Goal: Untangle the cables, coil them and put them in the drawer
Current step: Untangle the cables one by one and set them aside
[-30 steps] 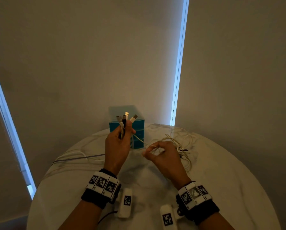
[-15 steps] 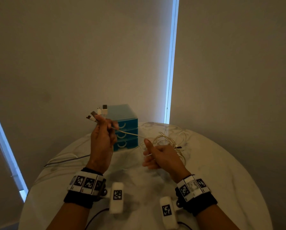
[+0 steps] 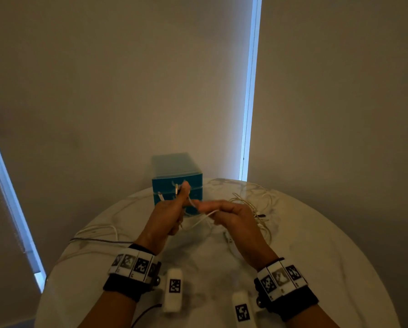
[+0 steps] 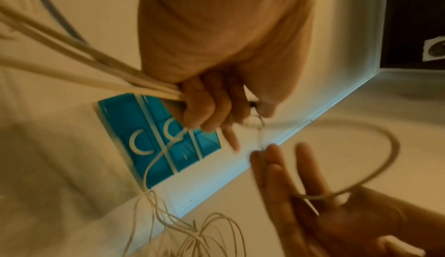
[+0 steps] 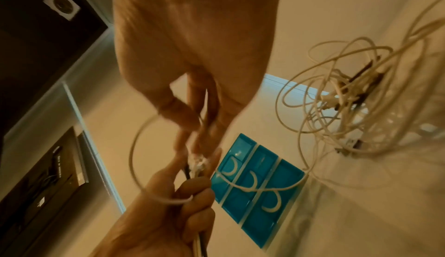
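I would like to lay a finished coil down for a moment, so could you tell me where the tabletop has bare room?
The table is bare along its near right edge and between the wrists. It is crowded behind the right hand, where the cable tangle lies; loose cables cross the left side beside the drawer unit.

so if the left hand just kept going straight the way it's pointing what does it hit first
Probably the blue drawer unit. The left hand grips the bundled cable ends and points away from the person at its front. Depth is unclear; nothing else shows in between.
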`<state>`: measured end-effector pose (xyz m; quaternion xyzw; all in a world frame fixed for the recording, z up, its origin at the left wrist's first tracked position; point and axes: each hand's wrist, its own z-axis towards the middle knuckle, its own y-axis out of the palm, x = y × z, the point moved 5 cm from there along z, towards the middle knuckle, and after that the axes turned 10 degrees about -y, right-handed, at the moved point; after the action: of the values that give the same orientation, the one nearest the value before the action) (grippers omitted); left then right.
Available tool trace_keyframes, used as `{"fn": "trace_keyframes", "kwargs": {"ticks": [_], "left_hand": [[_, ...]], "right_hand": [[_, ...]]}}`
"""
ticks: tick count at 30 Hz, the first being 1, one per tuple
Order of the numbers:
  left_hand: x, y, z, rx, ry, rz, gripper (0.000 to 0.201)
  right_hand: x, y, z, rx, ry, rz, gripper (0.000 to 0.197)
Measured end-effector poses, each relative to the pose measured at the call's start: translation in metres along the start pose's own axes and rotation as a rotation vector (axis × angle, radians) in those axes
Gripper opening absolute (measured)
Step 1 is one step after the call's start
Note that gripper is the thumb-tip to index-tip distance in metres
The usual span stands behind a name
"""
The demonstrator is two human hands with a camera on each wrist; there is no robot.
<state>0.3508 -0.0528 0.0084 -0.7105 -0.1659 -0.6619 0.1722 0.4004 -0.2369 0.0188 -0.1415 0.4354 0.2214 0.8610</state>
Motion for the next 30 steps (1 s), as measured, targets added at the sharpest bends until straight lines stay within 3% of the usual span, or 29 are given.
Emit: {"fn": "trace_keyframes", "kwargs": {"ticks": [2, 4, 8, 9, 11, 13, 14, 16, 19, 23, 26, 28, 30], "left_hand": [[0.003, -0.004, 0.003, 0.097, 0.093, -0.046, 0.054], [0.004, -0.007, 0.006, 0.09, 0.143, -0.047, 0.054], [0.015, 0.006, -0.011, -0.169, 0.225, 0.243, 0.048], [0.019, 0.013, -0.019, -0.264, 0.252, 0.347, 0.045], [0.019, 0.032, -0.033, -0.483, 0.269, 0.561, 0.036], [0.009, 0.047, -0.041, -0.677, 0.241, 0.75, 0.026], [0.003, 0.053, -0.044, -0.76, 0.244, 0.835, 0.024], [-0.01, 0.054, -0.041, -0.806, 0.225, 0.977, 0.033], [-0.014, 0.04, -0.024, -0.652, 0.204, 1.034, 0.044], [-0.005, 0.014, -0.002, -0.341, 0.143, 0.754, 0.044], [-0.006, 0.003, 0.004, -0.145, 0.051, 0.46, 0.059], [-0.006, 0.001, 0.005, -0.121, 0.03, 0.209, 0.061], [-0.003, -0.002, 0.005, -0.091, 0.063, 0.099, 0.054]], "right_hand": [[0.009, 0.008, -0.004, -0.146, 0.098, -0.085, 0.029], [0.019, 0.009, -0.007, -0.151, 0.248, 0.013, 0.038], [0.041, 0.001, -0.006, 0.114, 0.523, 0.334, 0.025], [0.046, -0.002, -0.006, 0.158, 0.57, 0.367, 0.031], [0.057, -0.007, -0.007, 0.15, 0.639, 0.388, 0.065], [0.057, -0.002, -0.008, 0.042, 0.651, 0.454, 0.082], [0.053, 0.0, -0.009, 0.02, 0.632, 0.519, 0.079], [0.039, -0.005, -0.004, 0.114, 0.505, 0.696, 0.062], [0.025, -0.03, 0.008, 0.298, 0.252, 0.859, 0.041], [0.022, -0.038, 0.011, 0.315, 0.194, 0.711, 0.035], [0.018, -0.019, 0.005, 0.125, 0.206, 0.525, 0.031], [0.017, -0.001, -0.002, -0.1, 0.245, 0.306, 0.031], [0.022, 0.013, -0.01, -0.286, 0.284, 0.121, 0.031]]}}
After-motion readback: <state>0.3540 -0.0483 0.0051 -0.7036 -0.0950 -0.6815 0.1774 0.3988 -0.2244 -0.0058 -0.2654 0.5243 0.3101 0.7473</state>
